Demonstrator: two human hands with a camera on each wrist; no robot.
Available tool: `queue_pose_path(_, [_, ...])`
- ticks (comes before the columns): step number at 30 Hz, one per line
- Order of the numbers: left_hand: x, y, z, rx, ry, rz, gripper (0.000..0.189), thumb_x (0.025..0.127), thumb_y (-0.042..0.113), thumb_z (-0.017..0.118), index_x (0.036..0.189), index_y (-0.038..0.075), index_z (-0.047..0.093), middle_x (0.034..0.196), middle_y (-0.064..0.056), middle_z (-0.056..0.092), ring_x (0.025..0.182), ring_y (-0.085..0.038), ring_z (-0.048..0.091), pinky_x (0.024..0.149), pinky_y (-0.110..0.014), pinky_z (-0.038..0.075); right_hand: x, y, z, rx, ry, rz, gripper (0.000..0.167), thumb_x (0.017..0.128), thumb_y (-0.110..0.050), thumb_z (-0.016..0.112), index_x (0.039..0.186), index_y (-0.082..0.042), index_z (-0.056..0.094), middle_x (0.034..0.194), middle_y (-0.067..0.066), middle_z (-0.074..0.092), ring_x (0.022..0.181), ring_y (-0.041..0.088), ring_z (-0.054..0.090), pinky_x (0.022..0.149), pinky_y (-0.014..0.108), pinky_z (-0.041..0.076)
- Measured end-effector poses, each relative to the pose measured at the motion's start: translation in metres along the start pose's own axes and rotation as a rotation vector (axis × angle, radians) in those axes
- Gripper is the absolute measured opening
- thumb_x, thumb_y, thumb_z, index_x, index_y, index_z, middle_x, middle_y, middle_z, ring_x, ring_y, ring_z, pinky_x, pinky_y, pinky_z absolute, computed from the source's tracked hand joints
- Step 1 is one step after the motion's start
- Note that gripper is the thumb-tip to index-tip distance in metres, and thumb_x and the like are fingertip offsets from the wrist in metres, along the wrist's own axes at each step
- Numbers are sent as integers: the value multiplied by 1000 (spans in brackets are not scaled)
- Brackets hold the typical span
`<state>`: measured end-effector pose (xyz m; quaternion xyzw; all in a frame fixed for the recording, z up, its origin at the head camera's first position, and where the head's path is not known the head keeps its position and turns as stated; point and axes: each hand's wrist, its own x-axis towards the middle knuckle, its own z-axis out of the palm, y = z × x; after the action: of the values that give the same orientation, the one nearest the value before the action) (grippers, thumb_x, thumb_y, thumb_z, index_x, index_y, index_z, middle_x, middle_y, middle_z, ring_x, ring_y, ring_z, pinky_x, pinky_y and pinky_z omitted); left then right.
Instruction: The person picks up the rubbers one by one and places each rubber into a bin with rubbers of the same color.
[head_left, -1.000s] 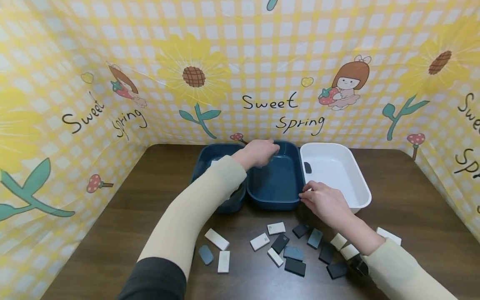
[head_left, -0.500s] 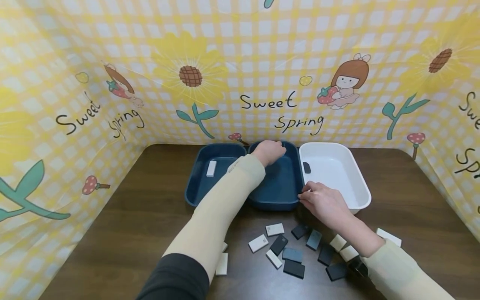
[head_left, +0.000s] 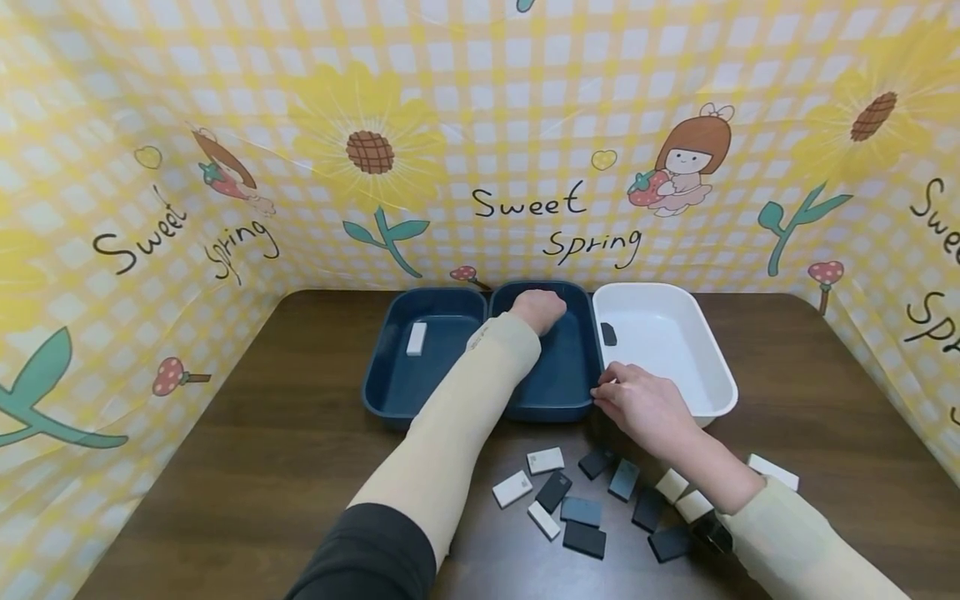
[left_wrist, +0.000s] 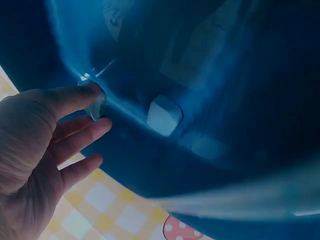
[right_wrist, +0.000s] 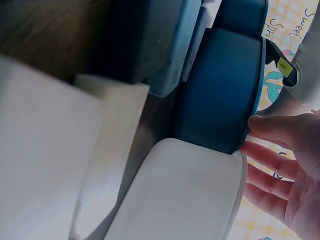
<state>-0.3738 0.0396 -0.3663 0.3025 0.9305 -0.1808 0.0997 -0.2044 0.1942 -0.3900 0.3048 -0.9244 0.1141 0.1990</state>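
My left hand (head_left: 538, 312) reaches into the middle blue box (head_left: 555, 412). In the left wrist view it pinches a small grey-blue block (left_wrist: 95, 106) between thumb and fingers, close to the box wall. A pale block (left_wrist: 165, 116) lies apart from it on the box floor. At the front right corner of the same box, the thumb and fingertips of my right hand (head_left: 647, 408) grip the rim, beside the white box (head_left: 722, 404). The head view hides the left fingertips.
The left blue box (head_left: 378, 408) holds a white block (head_left: 416, 339). A dark block (head_left: 608, 334) lies in the white box. Several white, black and blue-grey blocks (head_left: 585, 539) are scattered in front. A patterned cloth (head_left: 480, 125) stands behind the table.
My left hand has moved right and slightly lower within the middle box, its forearm uncovering the left box. My right hand keeps its place at the rim. The view has shifted slightly.
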Motion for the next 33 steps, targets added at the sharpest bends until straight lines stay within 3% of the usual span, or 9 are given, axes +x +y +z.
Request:
queue_pose_path(15, [16,14,12,-65,-106,-56,30,104,13,47,127,16,64,120,-3,65,97,-18,61,85,-37,52,1,-2,1,-3,-4,4,14,73,-6,85,84,-7,77,83,4,65,71,17,62,58,28,54])
queue_pose_path(25, [26,15,16,-108,-101,-133,32,104,11,44,131,16,63,127,-5,62,105,-23,61,89,-44,50,0,-1,1,-12,2,5,15,72,-6,86,84,-7,78,84,4,66,71,17,63,57,28,53])
queue_pose_path(33, [26,19,17,-83,-83,-150,32,105,13,42,128,15,64,119,-5,65,95,-19,62,82,-39,53,0,1,2,-11,7,9,15,72,-7,86,84,-8,78,83,4,65,70,17,62,56,27,52])
